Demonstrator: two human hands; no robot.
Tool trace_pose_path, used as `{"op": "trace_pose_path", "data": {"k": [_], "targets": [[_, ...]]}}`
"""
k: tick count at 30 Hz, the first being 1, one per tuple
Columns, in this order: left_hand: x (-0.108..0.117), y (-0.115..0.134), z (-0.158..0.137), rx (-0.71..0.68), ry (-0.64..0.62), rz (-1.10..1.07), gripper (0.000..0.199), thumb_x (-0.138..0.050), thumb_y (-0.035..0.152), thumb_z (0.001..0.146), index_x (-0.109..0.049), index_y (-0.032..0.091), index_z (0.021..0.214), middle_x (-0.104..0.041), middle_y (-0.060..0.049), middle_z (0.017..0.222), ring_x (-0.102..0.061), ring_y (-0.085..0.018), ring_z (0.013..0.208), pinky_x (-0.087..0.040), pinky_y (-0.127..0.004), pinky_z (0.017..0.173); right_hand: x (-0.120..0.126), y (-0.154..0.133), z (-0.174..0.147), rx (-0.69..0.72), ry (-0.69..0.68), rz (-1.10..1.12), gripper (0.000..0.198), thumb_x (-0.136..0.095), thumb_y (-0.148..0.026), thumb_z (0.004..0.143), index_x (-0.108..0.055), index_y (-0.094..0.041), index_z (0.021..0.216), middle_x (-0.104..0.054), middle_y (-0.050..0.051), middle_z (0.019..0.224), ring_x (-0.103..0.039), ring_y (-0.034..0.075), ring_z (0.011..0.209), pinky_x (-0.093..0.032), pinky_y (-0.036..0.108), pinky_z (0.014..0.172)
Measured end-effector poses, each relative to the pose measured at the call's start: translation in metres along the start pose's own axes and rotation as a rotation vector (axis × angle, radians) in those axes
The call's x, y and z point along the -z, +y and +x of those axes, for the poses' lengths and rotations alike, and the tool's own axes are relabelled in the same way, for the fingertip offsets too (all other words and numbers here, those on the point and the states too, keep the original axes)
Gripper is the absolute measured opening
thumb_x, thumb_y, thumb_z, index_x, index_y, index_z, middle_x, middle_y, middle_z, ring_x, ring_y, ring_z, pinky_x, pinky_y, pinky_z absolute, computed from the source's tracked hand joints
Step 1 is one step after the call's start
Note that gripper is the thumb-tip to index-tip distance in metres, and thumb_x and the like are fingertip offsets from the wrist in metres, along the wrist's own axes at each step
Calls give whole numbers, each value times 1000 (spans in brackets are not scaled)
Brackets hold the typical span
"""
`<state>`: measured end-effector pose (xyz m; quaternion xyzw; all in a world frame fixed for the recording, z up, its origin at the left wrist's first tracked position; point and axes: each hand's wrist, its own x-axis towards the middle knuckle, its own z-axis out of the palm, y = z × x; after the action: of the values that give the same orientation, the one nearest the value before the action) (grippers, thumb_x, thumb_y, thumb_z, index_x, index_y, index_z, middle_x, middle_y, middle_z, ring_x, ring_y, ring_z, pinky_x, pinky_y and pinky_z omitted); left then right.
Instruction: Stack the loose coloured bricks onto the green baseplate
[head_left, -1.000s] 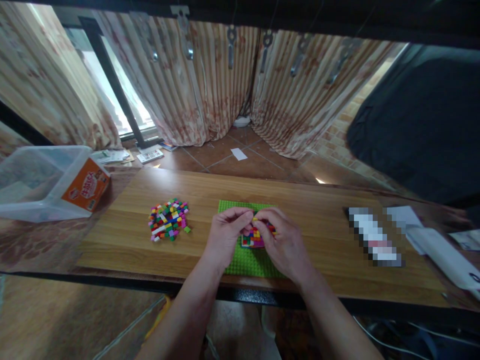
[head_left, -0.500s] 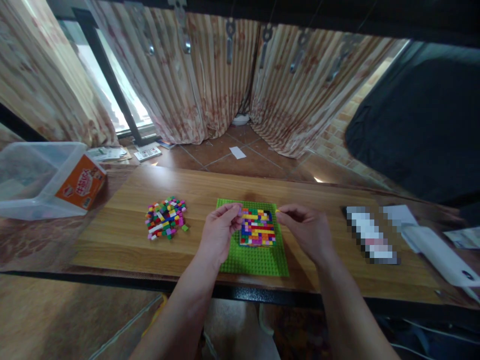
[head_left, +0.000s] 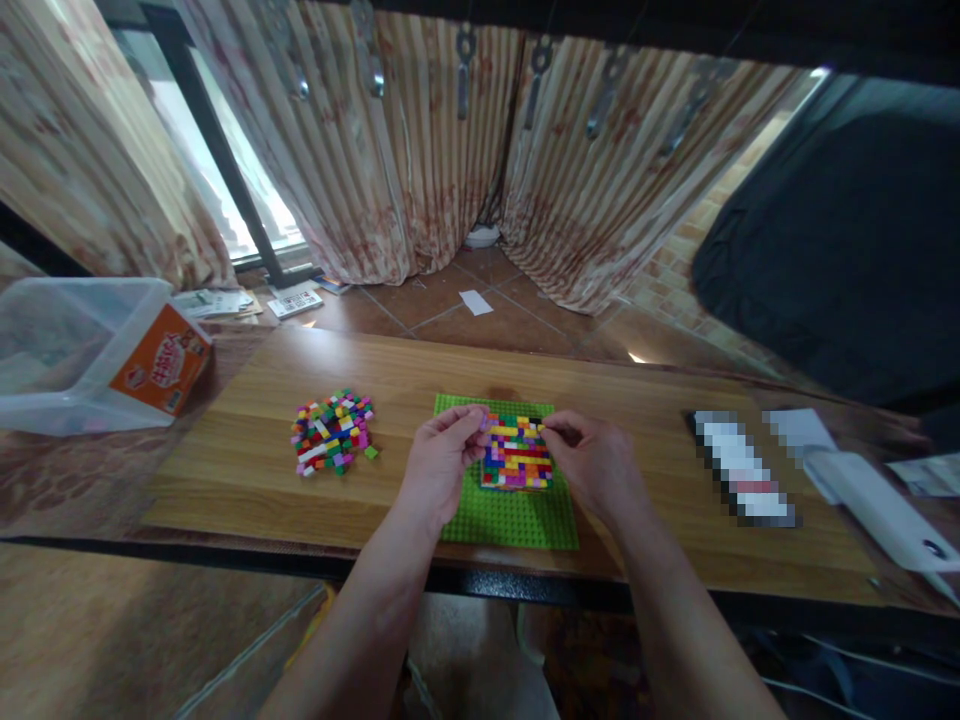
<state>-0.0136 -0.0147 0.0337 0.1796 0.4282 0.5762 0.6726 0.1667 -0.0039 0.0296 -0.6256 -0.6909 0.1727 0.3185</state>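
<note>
1. Green baseplate (head_left: 510,522) — multicoloured brick block (head_left: 517,458) toward its twelve o'clock edge.
2. Left hand (head_left: 444,450), at the block's ten o'clock: pinches a purple brick (head_left: 486,417).
3. Right hand (head_left: 596,456), at two o'clock: pinches a yellow brick (head_left: 541,428).
4. Loose bricks (head_left: 334,436) — heaped at the baseplate's nine o'clock.

Wood-grain counter (head_left: 637,440). On it: pile of small colored bricks (head_left: 337,432) at left, green studded board (head_left: 510,522) in middle, flat item (head_left: 742,470) (pixelated, unreadable) at right.

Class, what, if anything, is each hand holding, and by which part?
The left hand seems to pinch a purple brick, and the right hand a yellow brick; just which part of each is gripped is too small to tell.
</note>
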Motion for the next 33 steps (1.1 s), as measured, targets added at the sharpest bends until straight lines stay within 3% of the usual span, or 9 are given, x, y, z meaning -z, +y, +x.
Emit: {"op": "trace_pose_path", "data": {"k": [6,15,21,33], "targets": [[0,0,-1,0,-1,-1,26,-83,25,59,-73,11,78,-64,1,63,-55,-5,54,-42,-16,53,-4,2,1,34,36,52,14,-59,-26,79,-72,-22,77,-74,2,75,-68,19,69,-50,32,69],[0,1,0,6,-1,0,27,-83,27,58,-73,11,78,-64,0,63,-54,-5,54,-42,-17,54,1,10,3,-107,22,198,20,-62,-35,77,-74,-20,84,-77,5,83,-70,22,77,-52,36,75],[0,1,-1,10,-2,0,26,-83,26,59,-73,10,78,-63,0,62,-54,-5,54,-41,-16,53,-4,13,7,-151,61,294,31,-60,-43,81,-74,-17,85,-76,7,80,-68,21,73,-51,33,69],[0,1,0,0,-5,0,24,-82,26,60,-73,11,77,-62,0,62,-53,-5,53,-41,-17,53,-23,18,7,-233,-12,430,35,-63,-49,78,-76,-17,79,-73,4,72,-66,21,71,-48,31,64]]}}
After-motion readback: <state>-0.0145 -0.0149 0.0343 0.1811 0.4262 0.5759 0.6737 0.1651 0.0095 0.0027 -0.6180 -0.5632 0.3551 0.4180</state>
